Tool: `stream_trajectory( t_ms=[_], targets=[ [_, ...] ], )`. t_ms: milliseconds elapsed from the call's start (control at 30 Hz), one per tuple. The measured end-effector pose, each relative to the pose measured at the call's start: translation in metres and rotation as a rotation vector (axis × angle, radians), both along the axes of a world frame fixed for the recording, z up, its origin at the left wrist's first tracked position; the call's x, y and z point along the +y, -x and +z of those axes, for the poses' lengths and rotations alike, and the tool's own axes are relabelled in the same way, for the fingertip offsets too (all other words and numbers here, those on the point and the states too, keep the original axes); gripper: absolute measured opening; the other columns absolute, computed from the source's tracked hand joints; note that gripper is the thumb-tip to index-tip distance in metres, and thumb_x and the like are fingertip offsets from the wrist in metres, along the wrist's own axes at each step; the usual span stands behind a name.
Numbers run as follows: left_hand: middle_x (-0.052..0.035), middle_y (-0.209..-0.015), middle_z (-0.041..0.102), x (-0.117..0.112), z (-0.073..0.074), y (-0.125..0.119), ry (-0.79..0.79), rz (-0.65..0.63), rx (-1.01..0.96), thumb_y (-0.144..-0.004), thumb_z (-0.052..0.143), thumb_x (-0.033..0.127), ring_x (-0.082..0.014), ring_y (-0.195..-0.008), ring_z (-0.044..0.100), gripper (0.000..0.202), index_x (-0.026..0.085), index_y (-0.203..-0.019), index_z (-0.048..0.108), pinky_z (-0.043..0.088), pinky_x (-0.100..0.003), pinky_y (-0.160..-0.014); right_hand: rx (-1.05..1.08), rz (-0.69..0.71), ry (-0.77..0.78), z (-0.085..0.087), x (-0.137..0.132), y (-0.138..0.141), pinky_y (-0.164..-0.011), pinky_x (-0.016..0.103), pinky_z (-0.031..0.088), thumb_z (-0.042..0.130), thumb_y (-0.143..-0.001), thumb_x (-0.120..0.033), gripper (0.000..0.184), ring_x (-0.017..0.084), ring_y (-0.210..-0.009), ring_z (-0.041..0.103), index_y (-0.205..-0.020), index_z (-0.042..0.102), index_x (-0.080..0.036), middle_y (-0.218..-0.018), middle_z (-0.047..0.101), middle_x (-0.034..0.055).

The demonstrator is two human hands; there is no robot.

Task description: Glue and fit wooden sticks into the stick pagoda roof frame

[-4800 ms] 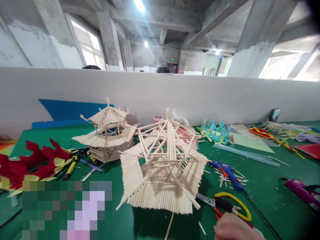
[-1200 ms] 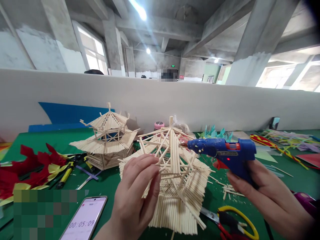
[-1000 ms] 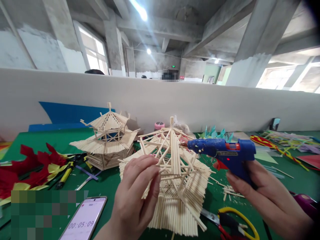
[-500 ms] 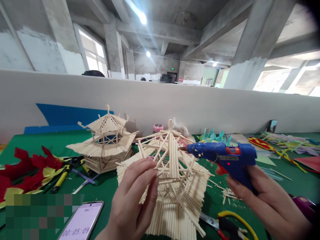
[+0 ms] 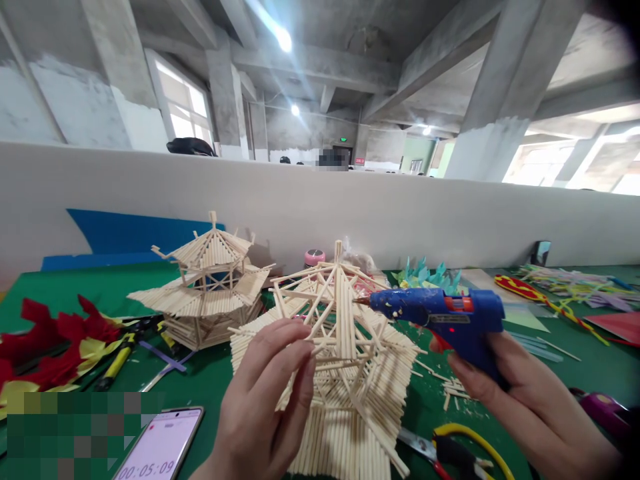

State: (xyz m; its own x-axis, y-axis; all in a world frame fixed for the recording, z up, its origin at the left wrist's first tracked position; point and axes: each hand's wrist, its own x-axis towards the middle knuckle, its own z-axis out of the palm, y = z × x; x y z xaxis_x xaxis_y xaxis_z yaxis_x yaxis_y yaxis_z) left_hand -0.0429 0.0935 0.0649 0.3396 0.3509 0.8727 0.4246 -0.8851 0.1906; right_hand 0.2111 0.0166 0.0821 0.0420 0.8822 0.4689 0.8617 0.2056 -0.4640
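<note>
My right hand (image 5: 525, 393) grips a blue hot glue gun (image 5: 440, 308) by its handle, a finger at the red trigger and a small red light lit. The gun's nozzle points left, at the planked panel of the upper roof on a wooden-stick pagoda (image 5: 345, 313), touching or just in front of it. My left hand (image 5: 270, 393) is closed beside the left of that roof frame, thumb and fingers pinched together near a strut. What lies between those fingertips is hidden. The pagoda's lower roof is covered with sticks; its upper roof is partly open framework.
A second stick pagoda (image 5: 210, 287) stands to the left. Scissors (image 5: 425, 443) lie at front right, a phone showing a timer (image 5: 160, 447) at front left. Around them are red paper shapes (image 5: 55, 340), stick scraps (image 5: 455, 390) and coloured strips (image 5: 575, 287). A white partition (image 5: 125, 180) borders the back.
The glue gun has shifted slightly left, and the whole view has drifted a little. My left hand keeps its pose. A dark shape behind the partition at left shows more.
</note>
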Motion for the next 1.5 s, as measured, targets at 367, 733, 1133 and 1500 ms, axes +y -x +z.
stream_trajectory(
  t_ms=[367, 733, 1133, 1500],
  targets=[
    [-0.0089, -0.1, 0.054, 0.0, 0.0, 0.0, 0.005, -0.012, -0.016, -0.07, 0.049, -0.002, -0.0199, -0.098, 0.05, 0.028, 0.012, -0.093, 0.052, 0.045, -0.033, -0.081, 0.008, -0.027, 0.017, -0.003, 0.0, 0.001, -0.07, 0.033, 0.049, 0.045, -0.078, -0.037, 0.035, 0.024, -0.086, 0.057, -0.11, 0.051, -0.023, -0.102, 0.059, 0.0068],
    [-0.0088, -0.101, 0.053, -0.001, -0.001, -0.001, 0.013, -0.001, -0.017, -0.07, 0.05, -0.002, -0.02, -0.097, 0.05, 0.027, 0.012, -0.093, 0.052, 0.045, -0.033, -0.082, 0.012, -0.018, 0.027, -0.01, -0.009, 0.0, -0.074, 0.029, 0.048, 0.044, -0.08, -0.035, 0.032, 0.021, -0.087, 0.057, -0.111, 0.047, -0.026, -0.104, 0.059, 0.0044],
    [-0.0098, -0.099, 0.053, 0.001, -0.001, -0.003, 0.017, 0.004, -0.01, -0.07, 0.05, -0.002, -0.0191, -0.097, 0.05, 0.023, 0.01, -0.09, 0.053, 0.044, -0.032, -0.082, -0.082, 0.007, -0.009, -0.018, -0.011, -0.006, -0.067, 0.025, 0.051, 0.047, -0.078, -0.031, 0.036, 0.022, -0.085, 0.06, -0.113, 0.048, -0.021, -0.1, 0.063, 0.004],
    [-0.0095, -0.098, 0.053, 0.0, -0.002, -0.002, 0.024, 0.012, -0.011, -0.07, 0.05, -0.001, -0.0185, -0.096, 0.05, 0.022, 0.01, -0.089, 0.053, 0.043, -0.031, -0.082, -0.04, -0.09, 0.054, -0.035, -0.019, -0.022, -0.068, 0.026, 0.053, 0.058, -0.07, -0.036, 0.043, 0.025, -0.09, 0.06, -0.111, 0.054, -0.022, -0.099, 0.065, 0.0034]
  ],
)
